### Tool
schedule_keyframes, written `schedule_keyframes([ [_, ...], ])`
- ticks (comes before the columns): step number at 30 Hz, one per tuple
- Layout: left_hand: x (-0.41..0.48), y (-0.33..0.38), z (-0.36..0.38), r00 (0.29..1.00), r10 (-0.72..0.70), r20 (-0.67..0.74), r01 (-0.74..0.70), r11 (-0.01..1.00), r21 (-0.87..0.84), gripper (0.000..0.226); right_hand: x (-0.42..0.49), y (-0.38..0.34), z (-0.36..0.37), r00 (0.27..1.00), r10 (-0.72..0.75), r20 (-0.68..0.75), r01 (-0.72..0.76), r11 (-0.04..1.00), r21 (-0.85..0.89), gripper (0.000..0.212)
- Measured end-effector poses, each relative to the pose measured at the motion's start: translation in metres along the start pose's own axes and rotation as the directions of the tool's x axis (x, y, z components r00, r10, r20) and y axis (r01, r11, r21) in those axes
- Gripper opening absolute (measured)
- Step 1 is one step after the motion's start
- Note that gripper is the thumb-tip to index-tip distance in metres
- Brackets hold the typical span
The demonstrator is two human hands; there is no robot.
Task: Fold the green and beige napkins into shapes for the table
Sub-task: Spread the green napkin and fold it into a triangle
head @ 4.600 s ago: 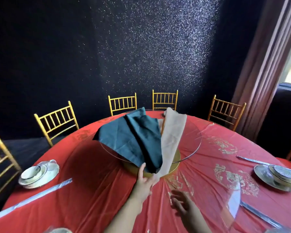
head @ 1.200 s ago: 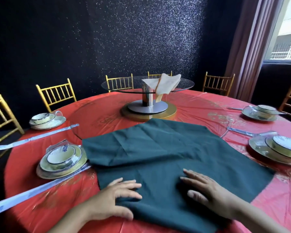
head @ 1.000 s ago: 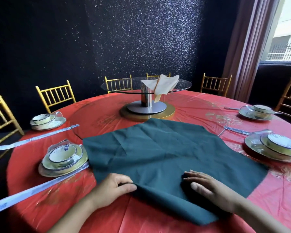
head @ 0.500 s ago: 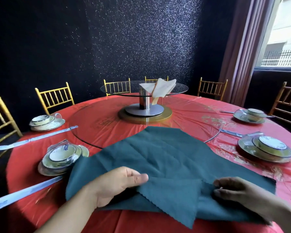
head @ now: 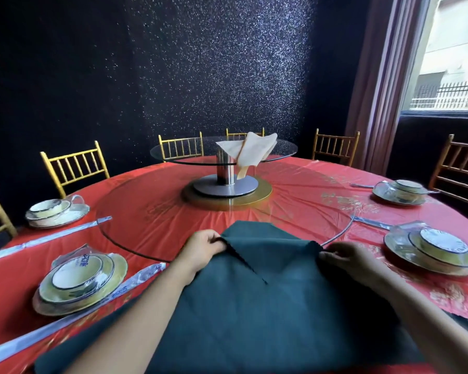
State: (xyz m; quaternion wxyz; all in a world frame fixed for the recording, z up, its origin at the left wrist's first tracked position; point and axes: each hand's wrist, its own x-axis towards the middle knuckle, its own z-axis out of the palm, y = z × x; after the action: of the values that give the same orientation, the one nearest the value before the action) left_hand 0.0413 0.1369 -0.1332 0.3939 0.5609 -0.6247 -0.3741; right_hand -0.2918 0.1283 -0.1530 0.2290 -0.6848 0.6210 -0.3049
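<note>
The dark green napkin (head: 254, 314) lies on the red tablecloth in front of me, its near part folded up and forward over the rest. My left hand (head: 200, 251) pinches the folded edge at its left end. My right hand (head: 346, 259) pinches the same edge at its right end. A zigzag-cut corner of the cloth points down between my hands. The beige napkin (head: 250, 152) hangs draped over the raised glass turntable (head: 184, 155) at the table's centre.
Wrapped place settings stand at the near left (head: 79, 279), far left (head: 56, 211), near right (head: 432, 252) and far right (head: 400, 191), with wrapped chopsticks (head: 135, 279) beside them. A large glass disc (head: 135, 211) covers the table's middle. Gold chairs (head: 75, 166) ring the table.
Both hands have lifted the green napkin's near edge and carried it forward across the cloth, away from me. Earlier the napkin lay spread flat under my palms.
</note>
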Motion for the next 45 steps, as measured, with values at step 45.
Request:
schedule_keyframes([
  [45, 0.101, 0.004, 0.041, 0.929, 0.345, -0.138, -0.354, 0.934, -0.051, 0.022, 0.100, -0.064, 0.076, 0.966, -0.163, -0.201, 0.240, 0.859, 0.453, 0.033],
])
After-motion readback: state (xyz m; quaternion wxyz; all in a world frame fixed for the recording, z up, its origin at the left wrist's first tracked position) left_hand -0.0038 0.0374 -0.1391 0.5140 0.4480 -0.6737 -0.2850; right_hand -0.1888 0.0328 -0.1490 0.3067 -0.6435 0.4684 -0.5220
